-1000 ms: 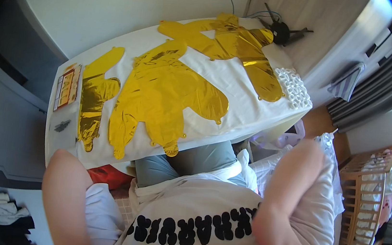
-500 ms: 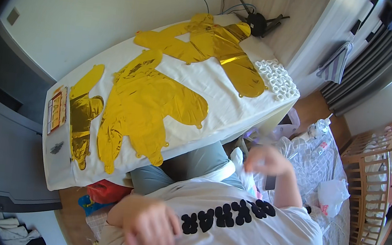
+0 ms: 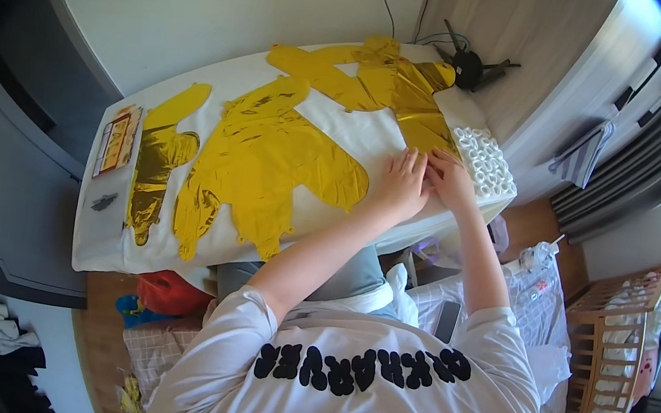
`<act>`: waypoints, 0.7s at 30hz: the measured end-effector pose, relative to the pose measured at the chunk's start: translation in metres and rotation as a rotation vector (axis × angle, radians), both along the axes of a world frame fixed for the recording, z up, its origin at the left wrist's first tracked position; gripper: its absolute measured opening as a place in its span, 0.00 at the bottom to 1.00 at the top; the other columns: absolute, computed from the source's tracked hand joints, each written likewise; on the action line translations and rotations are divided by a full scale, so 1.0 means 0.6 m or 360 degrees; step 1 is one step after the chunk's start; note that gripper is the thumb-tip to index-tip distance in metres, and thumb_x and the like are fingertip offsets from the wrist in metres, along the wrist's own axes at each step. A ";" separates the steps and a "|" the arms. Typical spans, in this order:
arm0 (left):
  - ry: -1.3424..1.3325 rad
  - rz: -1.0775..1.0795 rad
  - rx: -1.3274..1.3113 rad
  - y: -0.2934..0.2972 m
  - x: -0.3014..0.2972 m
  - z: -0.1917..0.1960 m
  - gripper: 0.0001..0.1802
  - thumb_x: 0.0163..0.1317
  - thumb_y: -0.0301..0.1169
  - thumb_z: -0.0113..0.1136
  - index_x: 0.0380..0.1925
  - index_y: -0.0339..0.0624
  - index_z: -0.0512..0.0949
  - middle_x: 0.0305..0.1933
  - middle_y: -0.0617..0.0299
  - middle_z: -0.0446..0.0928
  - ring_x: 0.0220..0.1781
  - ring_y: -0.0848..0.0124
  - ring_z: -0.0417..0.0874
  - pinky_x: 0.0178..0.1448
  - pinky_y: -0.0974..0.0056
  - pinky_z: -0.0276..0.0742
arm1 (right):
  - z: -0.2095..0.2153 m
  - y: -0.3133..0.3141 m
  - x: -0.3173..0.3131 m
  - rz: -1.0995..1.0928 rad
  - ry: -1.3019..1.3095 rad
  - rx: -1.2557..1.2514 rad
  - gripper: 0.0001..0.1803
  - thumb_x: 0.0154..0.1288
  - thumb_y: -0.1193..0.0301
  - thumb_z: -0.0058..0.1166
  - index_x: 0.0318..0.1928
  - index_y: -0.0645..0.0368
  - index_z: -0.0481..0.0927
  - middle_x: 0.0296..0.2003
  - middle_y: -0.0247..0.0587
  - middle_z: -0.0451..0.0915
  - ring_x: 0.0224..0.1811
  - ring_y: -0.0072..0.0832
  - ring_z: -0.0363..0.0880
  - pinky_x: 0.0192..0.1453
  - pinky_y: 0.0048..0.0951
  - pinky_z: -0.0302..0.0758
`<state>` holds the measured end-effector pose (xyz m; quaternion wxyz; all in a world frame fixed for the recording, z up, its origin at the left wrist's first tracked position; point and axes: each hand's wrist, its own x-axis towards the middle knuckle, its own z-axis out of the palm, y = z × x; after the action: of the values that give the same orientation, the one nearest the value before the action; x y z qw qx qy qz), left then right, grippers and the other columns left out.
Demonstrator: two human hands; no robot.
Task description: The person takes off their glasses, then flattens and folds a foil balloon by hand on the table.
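Several flat gold foil balloons lie on the white-covered table: a narrow one [image 3: 151, 186] at the left, a wide one [image 3: 271, 159] in the middle and a star-like one [image 3: 353, 79] at the back right. My left hand [image 3: 404, 186] rests with fingers stretched out at the near end of the back right balloon's lobe [image 3: 423, 111]. Close against it, my right hand [image 3: 453, 181] touches the same end, its fingers extended toward the left hand's. Both hands cover that tip, so its edge is hidden.
White rings [image 3: 484, 163] sit grouped at the table's right corner, beside my right hand. A black router [image 3: 470, 69] stands at the back. At the left lie a printed card [image 3: 118, 141] and small dark pieces [image 3: 103, 202]. A phone [image 3: 446, 322] lies on the bed; a wooden crib [image 3: 611, 353] is right.
Both hands have gone from raised near my body to the near tip of the back right balloon. The view has shifted, and the balloons look otherwise unmoved.
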<state>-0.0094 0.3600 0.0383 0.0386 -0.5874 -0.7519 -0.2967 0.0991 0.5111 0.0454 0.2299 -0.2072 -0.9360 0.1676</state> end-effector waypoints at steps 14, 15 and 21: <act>0.0141 0.0037 -0.0184 0.004 0.009 0.000 0.41 0.73 0.51 0.57 0.75 0.34 0.65 0.81 0.37 0.61 0.85 0.45 0.57 0.85 0.37 0.48 | 0.051 0.050 -0.031 -0.0384 0.0059 -0.0386 0.15 0.69 0.59 0.64 0.46 0.56 0.92 0.38 0.51 0.89 0.39 0.48 0.88 0.46 0.42 0.83; 0.0149 0.0030 -0.0192 0.004 0.009 0.000 0.41 0.73 0.51 0.57 0.76 0.34 0.64 0.80 0.37 0.61 0.85 0.45 0.57 0.86 0.38 0.47 | 0.053 0.061 -0.031 -0.0401 0.0057 -0.0387 0.15 0.69 0.59 0.64 0.46 0.56 0.92 0.38 0.51 0.89 0.39 0.48 0.88 0.46 0.42 0.83; 0.0273 0.0027 0.0032 0.003 0.016 -0.003 0.42 0.74 0.52 0.54 0.79 0.38 0.60 0.81 0.40 0.61 0.85 0.45 0.57 0.86 0.37 0.45 | 0.057 0.089 -0.033 -0.0082 -0.0231 -0.0623 0.15 0.69 0.60 0.64 0.47 0.57 0.91 0.39 0.51 0.90 0.41 0.45 0.88 0.50 0.40 0.82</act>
<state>0.0003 0.3616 0.0365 0.1114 -0.6040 -0.7477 -0.2525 0.0795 0.5643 0.0797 0.1216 -0.2833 -0.8941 0.3248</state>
